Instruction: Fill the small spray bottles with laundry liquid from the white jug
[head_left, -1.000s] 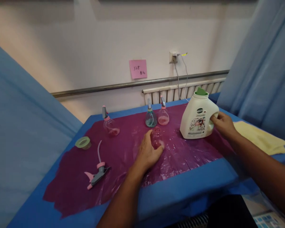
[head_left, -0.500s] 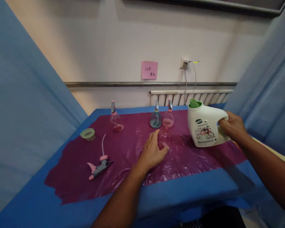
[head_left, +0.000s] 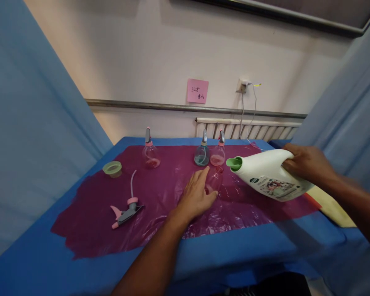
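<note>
My left hand (head_left: 197, 193) is curved round the side of a clear pink bottle (head_left: 215, 181) without a sprayer on its open neck. In my right hand (head_left: 305, 162) is the handle of a white detergent jug (head_left: 269, 174), tipped so that its green pouring spout (head_left: 234, 164) points left. The spout is close to the bottle's mouth, slightly to its right; I cannot make out any stream. On the left lies a loose grey and pink spray head (head_left: 128, 211) with its tube. Beyond it stands a green cap (head_left: 112, 169).
Behind are a pink spray bottle (head_left: 150, 155), a teal spray bottle (head_left: 202, 154) and another pink spray bottle (head_left: 218, 154). A purple plastic sheet (head_left: 160, 189) covers part of the blue table (head_left: 234, 246). A yellow cloth (head_left: 334, 205) lies at right.
My right hand has tilted the jug from nearly upright to almost lying, bringing its spout left and down towards the bottle's mouth. My left hand stays at the bottle.
</note>
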### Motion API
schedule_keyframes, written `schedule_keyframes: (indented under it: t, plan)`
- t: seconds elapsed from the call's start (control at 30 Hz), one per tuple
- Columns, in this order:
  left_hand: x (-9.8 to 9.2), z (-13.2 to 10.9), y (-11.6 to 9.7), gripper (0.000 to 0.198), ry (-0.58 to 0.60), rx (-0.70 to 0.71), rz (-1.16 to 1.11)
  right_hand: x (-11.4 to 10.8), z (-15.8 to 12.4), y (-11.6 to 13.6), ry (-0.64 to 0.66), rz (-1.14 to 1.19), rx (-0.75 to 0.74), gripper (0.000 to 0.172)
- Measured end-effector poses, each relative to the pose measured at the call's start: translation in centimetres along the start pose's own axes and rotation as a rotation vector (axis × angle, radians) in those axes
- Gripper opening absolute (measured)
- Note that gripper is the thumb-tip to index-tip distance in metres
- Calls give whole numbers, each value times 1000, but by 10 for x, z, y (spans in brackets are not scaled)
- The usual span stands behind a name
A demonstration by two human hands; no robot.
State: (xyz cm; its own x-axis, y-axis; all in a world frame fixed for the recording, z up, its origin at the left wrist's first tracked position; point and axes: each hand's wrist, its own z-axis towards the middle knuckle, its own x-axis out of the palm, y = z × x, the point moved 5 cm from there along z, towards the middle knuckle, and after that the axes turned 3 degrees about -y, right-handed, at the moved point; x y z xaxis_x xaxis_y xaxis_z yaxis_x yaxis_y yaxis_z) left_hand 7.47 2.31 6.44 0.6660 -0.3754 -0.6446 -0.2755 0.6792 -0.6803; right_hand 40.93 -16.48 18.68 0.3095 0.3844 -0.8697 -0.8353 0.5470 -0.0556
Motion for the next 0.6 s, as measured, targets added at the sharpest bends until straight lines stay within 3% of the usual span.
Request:
schedule_keyframes:
  t: [0.33, 0.6]
  plan:
    - [0, -1, -3, 92, 18, 22, 13, -25, 10, 18, 129, -203, -67, 31]
    - [3, -1, 0, 91, 33, 44, 40, -37, 16, 26, 135, -293, -155, 24]
